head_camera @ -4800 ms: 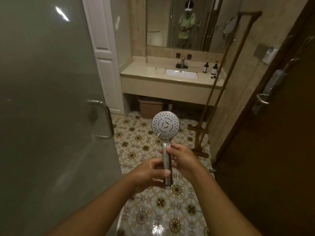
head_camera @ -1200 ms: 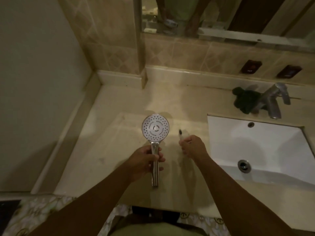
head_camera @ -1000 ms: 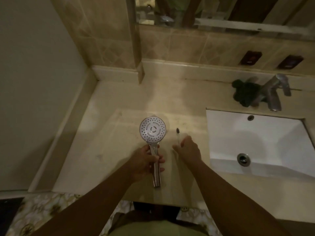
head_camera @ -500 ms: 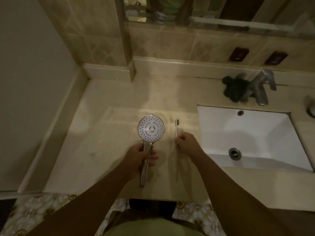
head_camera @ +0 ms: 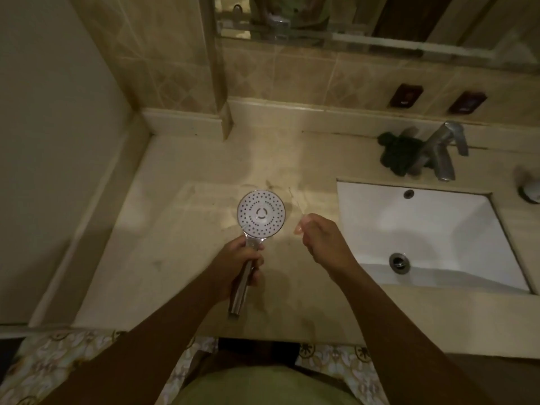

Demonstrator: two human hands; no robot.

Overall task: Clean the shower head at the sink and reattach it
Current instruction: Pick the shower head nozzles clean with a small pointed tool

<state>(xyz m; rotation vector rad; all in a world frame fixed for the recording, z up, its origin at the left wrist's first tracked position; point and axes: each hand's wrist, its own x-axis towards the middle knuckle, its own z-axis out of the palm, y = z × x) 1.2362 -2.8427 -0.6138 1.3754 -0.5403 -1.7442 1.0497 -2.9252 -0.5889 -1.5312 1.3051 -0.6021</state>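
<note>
My left hand (head_camera: 238, 266) grips the chrome handle of the shower head (head_camera: 260, 213), whose round white face with many small holes points up at me over the beige countertop (head_camera: 163, 247). My right hand (head_camera: 321, 244) is closed on a thin brush (head_camera: 295, 200) that shows blurred above my fingers, just right of the shower head's face. The white sink (head_camera: 432, 229) lies to the right of both hands, with the chrome tap (head_camera: 441, 154) behind it.
A dark cloth (head_camera: 399, 154) is bunched beside the tap. A small round object (head_camera: 530, 192) sits at the counter's right edge. Two dark wall plates (head_camera: 405, 95) are on the tiled backsplash below the mirror (head_camera: 350, 21). A wall closes the left side.
I walked from the shower door to the sink counter. My right hand took hold of the thin brush off the counter and lifted it; its tip is now blurred beside the shower head.
</note>
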